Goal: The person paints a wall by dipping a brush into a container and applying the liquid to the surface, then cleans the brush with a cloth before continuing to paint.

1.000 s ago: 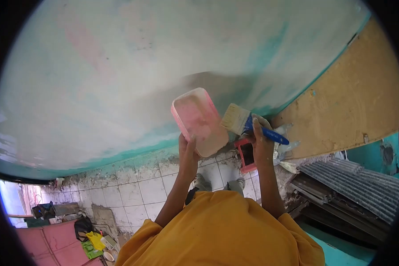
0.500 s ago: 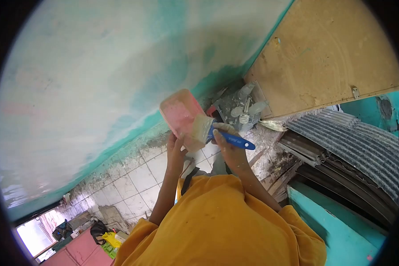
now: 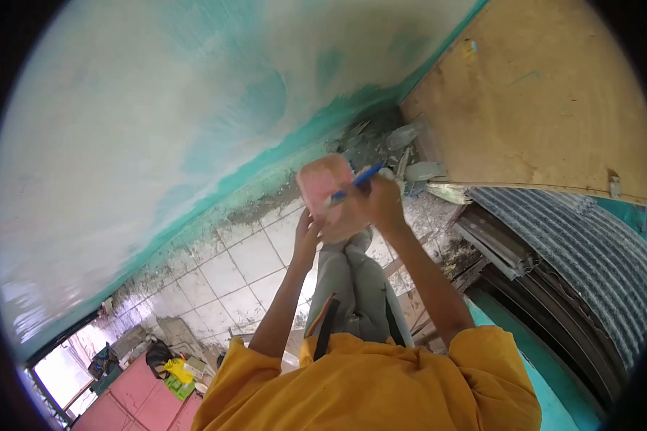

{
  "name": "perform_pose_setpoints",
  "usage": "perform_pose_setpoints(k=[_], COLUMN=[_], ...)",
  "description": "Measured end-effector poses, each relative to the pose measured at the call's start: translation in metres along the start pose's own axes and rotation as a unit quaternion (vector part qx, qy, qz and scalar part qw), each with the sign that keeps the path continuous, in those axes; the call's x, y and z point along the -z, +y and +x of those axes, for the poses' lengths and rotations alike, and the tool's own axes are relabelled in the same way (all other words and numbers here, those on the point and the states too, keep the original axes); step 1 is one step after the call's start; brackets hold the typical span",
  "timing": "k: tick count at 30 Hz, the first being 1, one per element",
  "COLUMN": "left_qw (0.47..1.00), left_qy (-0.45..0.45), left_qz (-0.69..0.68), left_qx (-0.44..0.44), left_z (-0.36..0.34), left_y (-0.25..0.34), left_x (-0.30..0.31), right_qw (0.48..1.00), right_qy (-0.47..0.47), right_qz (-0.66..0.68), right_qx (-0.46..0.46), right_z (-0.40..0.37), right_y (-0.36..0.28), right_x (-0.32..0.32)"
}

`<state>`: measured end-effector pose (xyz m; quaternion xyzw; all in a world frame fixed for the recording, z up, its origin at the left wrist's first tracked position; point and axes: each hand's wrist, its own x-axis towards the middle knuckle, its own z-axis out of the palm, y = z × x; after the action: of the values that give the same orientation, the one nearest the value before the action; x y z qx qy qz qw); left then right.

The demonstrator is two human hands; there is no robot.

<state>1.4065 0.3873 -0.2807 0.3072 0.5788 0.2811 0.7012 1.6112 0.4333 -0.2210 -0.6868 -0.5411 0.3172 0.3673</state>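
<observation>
My left hand (image 3: 308,233) grips the near left side of a pinkish plastic tub (image 3: 325,176), which is tilted so that its inside faces me. In my right hand (image 3: 382,208) is a paintbrush (image 3: 369,174) with a blue handle, fingers closed around it. The handle points up and right, and the brush's other end is down in the tub; its bristles are hard to make out. Beyond the tub rises a wall (image 3: 194,122) with whitish paint over turquoise, turquoise still showing along its lower edge.
White floor tiles (image 3: 244,258) run along the dirty wall base. Clear plastic bottles and debris (image 3: 424,171) lie in the corner by a plywood panel (image 3: 532,108). Corrugated sheets (image 3: 553,230) are stacked at right. A yellow bag (image 3: 178,371) sits on a pink surface (image 3: 133,395) at lower left.
The tub and both hands have shifted right. The brush has turned, its handle swinging from pointing right and down to pointing up and right. My legs now show below the tub.
</observation>
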Motion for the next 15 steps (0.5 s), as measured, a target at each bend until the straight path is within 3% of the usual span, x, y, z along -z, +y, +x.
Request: perform_pose_setpoints(k=[6, 9, 12, 15], left_qw=[0.998, 0.995, 0.996, 0.988], left_qy=[-0.054, -0.084, -0.055, -0.044], left_qz=[0.027, 0.034, -0.011, 0.056], left_qx=[0.017, -0.035, -0.068, -0.135], left_z=[0.103, 0.159, 0.202, 0.230], left_y=[-0.031, -0.063, -0.081, -0.086], left_x=[0.004, 0.006, -0.004, -0.018], right_qw=[0.997, 0.996, 0.990, 0.995], right_qy=[-0.009, -0.037, -0.072, -0.048], right_qz=[-0.078, -0.082, -0.121, -0.090], right_qx=[-0.020, -0.017, -0.021, -0.013], right_z=[0.073, 0.112, 0.146, 0.173], right_y=[0.091, 0.131, 0.155, 0.173], right_x=[-0.057, -0.072, -0.073, -0.073])
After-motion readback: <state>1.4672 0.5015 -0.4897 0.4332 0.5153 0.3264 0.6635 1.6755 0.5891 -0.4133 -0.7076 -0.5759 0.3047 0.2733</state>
